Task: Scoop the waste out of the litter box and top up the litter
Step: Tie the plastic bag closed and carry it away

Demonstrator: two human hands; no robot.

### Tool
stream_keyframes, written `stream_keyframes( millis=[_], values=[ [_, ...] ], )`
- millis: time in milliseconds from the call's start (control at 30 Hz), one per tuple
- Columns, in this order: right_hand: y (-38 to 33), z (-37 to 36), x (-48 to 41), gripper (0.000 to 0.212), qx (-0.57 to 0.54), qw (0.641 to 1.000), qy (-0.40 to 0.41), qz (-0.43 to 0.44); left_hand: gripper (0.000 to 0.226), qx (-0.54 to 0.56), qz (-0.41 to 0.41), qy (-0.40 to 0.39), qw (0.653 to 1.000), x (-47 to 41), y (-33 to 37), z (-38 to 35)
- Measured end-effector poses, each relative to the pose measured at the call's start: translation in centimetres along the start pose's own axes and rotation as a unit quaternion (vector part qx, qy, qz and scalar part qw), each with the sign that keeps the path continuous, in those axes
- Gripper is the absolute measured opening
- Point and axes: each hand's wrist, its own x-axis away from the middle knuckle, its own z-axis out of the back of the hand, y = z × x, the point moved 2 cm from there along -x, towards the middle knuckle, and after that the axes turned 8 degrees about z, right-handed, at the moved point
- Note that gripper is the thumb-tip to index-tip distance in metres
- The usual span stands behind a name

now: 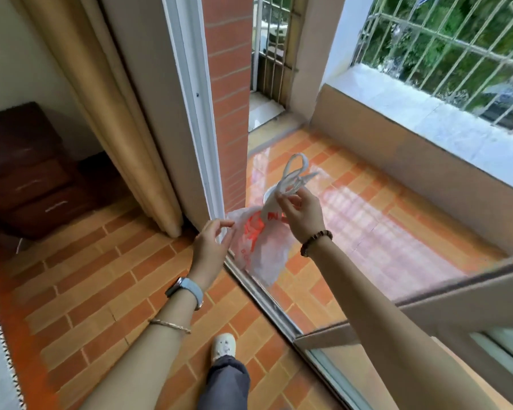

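Note:
A white plastic bag (259,250) with red print hangs in the air in front of me, over the door track. My right hand (301,213) pinches its looped handles, which stick up above the fingers. My left hand (212,242) pinches the bag's left edge with curled fingers. The litter box and any scoop are out of view.
A sliding door track (267,303) crosses the orange brick-pattern floor between room and balcony. A beige curtain (125,113) and white door frame (196,108) stand at left, a dark wooden drawer unit (27,173) far left. A barred balcony wall (427,119) is at right. My shoe (224,346) is below.

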Motion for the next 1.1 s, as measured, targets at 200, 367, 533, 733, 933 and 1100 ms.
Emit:
stream_keyframes(
  millis=[200, 367, 533, 733, 933, 1100],
  values=[
    [1.0, -1.5, -6.7, 0.057, 0.013, 0.997, 0.075, -0.021, 0.008, -0.035, -0.026, -0.034, 0.998, -8.5, 2.0, 0.3],
    [2.3, -1.1, -10.5, 0.049, 0.024, 0.991, 0.123, -0.052, 0.008, -0.052, -0.026, -0.059, 0.997, -13.7, 2.6, -1.9],
    [4.7, 0.5, -13.8, 0.025, 0.020, 0.986, 0.145, -0.079, 0.007, -0.078, -0.029, -0.083, 0.993, -17.9, 3.1, -5.7],
    [9.3, 3.7, -18.7, 0.024, 0.001, 0.979, 0.175, -0.102, 0.007, -0.101, -0.037, -0.106, 0.989, -23.2, 3.1, -11.9],
    [14.9, 5.7, -24.0, 0.024, -0.004, 0.970, 0.198, -0.139, 0.006, -0.132, -0.008, -0.132, 0.982, -29.4, 1.3, -18.1],
    [20.7, 5.8, -27.7, 0.014, 0.006, 0.962, 0.205, -0.181, 0.015, -0.111, 0.029, -0.190, 0.975, -33.2, -0.4, -23.1]
  ],
)
